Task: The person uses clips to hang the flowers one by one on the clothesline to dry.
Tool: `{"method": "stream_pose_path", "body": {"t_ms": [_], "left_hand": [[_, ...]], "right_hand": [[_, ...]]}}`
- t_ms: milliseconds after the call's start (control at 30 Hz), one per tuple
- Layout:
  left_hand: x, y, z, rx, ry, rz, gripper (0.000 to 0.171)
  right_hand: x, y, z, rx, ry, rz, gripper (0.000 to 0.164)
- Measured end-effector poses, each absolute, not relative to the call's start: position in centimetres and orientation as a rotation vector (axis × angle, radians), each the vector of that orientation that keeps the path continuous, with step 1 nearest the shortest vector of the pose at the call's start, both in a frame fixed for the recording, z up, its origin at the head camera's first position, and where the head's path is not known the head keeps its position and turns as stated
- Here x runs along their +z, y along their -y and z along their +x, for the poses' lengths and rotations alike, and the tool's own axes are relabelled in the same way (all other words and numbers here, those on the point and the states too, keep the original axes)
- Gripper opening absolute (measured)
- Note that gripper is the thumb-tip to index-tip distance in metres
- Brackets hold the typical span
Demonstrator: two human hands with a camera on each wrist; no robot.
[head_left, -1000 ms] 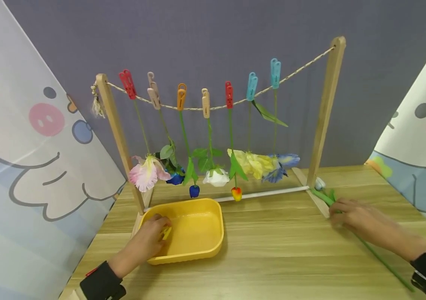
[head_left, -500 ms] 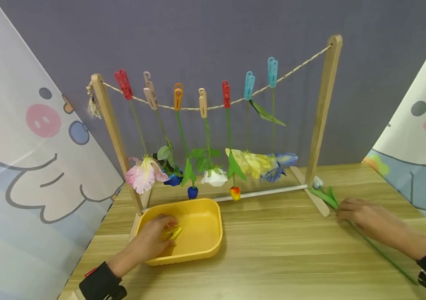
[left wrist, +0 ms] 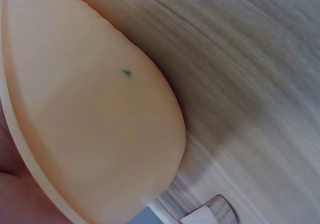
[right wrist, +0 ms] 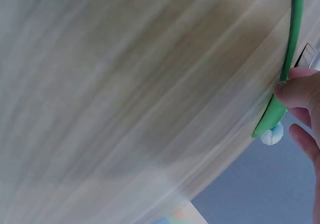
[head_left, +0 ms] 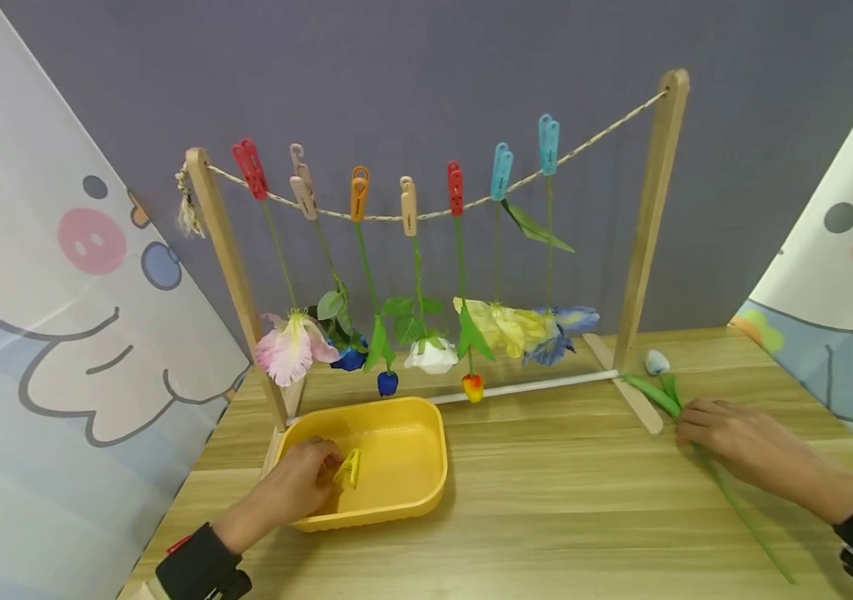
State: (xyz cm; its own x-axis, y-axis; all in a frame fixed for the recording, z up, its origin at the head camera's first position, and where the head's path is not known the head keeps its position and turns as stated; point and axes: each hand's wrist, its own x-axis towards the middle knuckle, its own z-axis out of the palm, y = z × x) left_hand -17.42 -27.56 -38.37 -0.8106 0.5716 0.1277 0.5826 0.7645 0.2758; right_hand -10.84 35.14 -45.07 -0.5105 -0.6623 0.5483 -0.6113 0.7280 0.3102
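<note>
My left hand [head_left: 297, 482] reaches into the yellow basin [head_left: 437, 492], with a yellow clothespin [head_left: 352, 467] at its fingertips, held between thumb and fingers. In the left wrist view the basin's outer wall [left wrist: 115, 99] covers most of that hand. On the right, my right hand [head_left: 730, 437] pinches the green stem of an artificial tulip [head_left: 656, 362] just below its leaves. Its bud is pale blue and white and points toward the rack's right foot. Thumb and finger close on the stem [right wrist: 294, 34] in the right wrist view.
A wooden rack with a right post [head_left: 654, 217] and left post [head_left: 227, 250] carries a rope [head_left: 606, 133]. Several clothespins hang artificial flowers upside down there, among them a pink one [head_left: 294, 346] and a white rose [head_left: 432, 356]. A white rod [head_left: 546, 384] joins the feet.
The tulip has turned in my right hand: its bud swings out from behind the post and its stem end shifts left. The yellow clothespin has turned at my left fingertips.
</note>
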Motion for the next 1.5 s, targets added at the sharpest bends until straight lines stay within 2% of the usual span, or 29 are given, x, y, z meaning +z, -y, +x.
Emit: {"method": "stream_pose_path", "body": {"t_ms": [200,267,500,700,833,967,1200,1500], "left_hand": [[-38.4,26.7,-17.5,-0.471,3.022,-0.868,0.052],[-38.5,26.3,-17.6,-0.478,3.031,-0.841,0.055],[-38.8,25.9,-17.6,-0.464,3.013,-0.803,0.039],[-38.6,26.3,-17.5,-0.462,3.013,-0.728,0.035],[-38.5,26.6,-17.7,-0.488,2.937,-0.814,0.029],[-38.0,26.7,-17.9,-0.593,2.874,-0.867,0.024],[-36.9,25.9,-18.6,-0.776,2.776,-0.921,0.028],[-34.6,22.7,-18.1,-1.218,2.666,-0.955,0.041]], "right_hand": [[-45.3,-35.1,-10.6,-0.124,2.258,0.954,0.071],[-45.4,-35.1,-10.5,-0.131,2.246,0.955,0.072],[-45.6,-34.6,-10.1,-0.132,2.223,0.958,0.07],[-45.6,-33.8,-9.7,-0.114,2.24,0.958,0.069],[-45.4,-33.3,-9.7,-0.116,2.229,0.965,0.068],[-45.2,-32.7,-9.7,-0.06,2.234,0.99,0.06],[-44.0,-31.3,-9.8,0.097,2.201,1.036,0.047],[-41.1,-29.0,-9.3,0.262,2.246,0.959,0.039]]}}
